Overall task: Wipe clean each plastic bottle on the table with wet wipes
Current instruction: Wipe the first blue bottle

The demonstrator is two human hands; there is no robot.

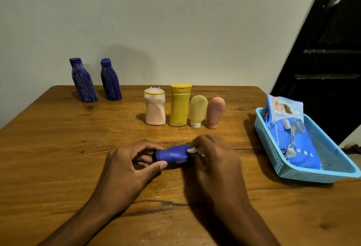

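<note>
Head view: I'm mid-wipe on one blue bottle [173, 155], six more standing behind it.

My left hand [129, 165] pinches the blue bottle's dark cap end, thumb and fingers curled round it; my right hand [213, 159] grips the other end with a white wet wipe [192, 150] bunched under the fingers. Bottle lies sideways, near the table's [58, 148] front middle. Beyond it: white bottle [155, 107], yellow bottle [179, 105], pale yellow tube [198, 111], pink tube [214, 112]. Far left of those, two streaked blue bottles [95, 79]. Wipes pack [293, 138] sits in the blue basket [312, 175], right of the bottle. Which standing ones are done, can't tell; I'd guess most remain.
</note>
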